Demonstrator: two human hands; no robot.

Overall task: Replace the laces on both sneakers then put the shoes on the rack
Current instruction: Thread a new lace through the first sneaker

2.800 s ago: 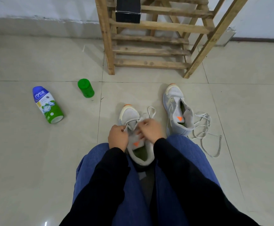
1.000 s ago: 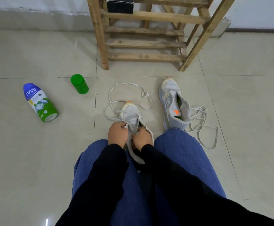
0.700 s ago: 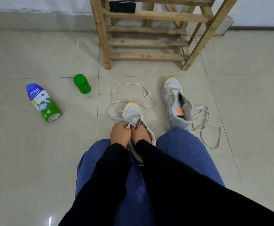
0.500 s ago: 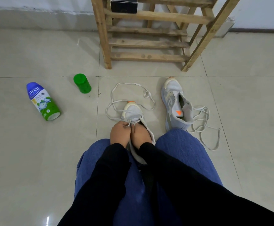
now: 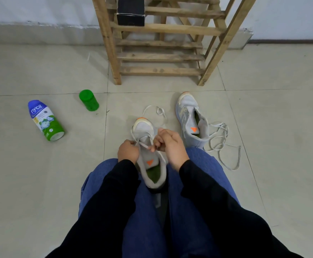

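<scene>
A grey sneaker (image 5: 146, 131) with an orange toe and tongue mark lies on the floor between my knees, toe pointing away. My left hand (image 5: 128, 151) is closed on its left side, gripping the shoe and one lace end. My right hand (image 5: 168, 144) pinches the white lace (image 5: 159, 111) over the eyelets; the lace's loose part trails beyond the toe. The second grey sneaker (image 5: 191, 120) lies to the right, with a loose lace (image 5: 222, 144) heaped beside it. The wooden rack (image 5: 161, 56) stands ahead.
A blue and green powder bottle (image 5: 45, 121) lies on its side on the tiled floor at left, with a green cap (image 5: 88, 100) near it. A black box (image 5: 131, 11) sits on a rack shelf. The wall runs behind the rack.
My right hand has lifted and moved right, drawing the lace through; the wide lace loop in front of the toe has shrunk to a short tail. The sneaker's tongue and opening now show.
</scene>
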